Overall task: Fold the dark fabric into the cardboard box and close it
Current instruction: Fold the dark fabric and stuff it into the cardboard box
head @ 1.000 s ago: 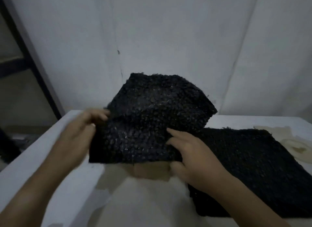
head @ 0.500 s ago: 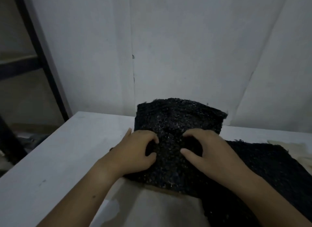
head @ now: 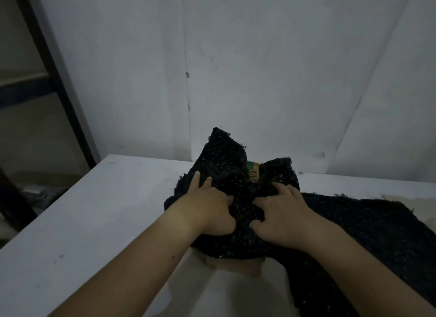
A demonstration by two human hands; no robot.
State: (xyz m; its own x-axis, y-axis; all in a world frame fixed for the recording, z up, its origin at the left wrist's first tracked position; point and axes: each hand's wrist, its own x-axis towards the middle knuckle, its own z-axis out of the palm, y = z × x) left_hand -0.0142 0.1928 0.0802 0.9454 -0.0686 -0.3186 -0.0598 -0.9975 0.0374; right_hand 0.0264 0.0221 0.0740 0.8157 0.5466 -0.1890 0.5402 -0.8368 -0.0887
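Over the cardboard box (head: 238, 267), left hand (head: 210, 213) and right hand (head: 283, 218) grip dark fabric (head: 226, 165) with curled fingers, corners upward.

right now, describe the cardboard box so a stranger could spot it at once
On the white table, find the dark fabric bunched into two peaks. The cardboard box peeks out between them: a tan strip with green print amid black cloth.
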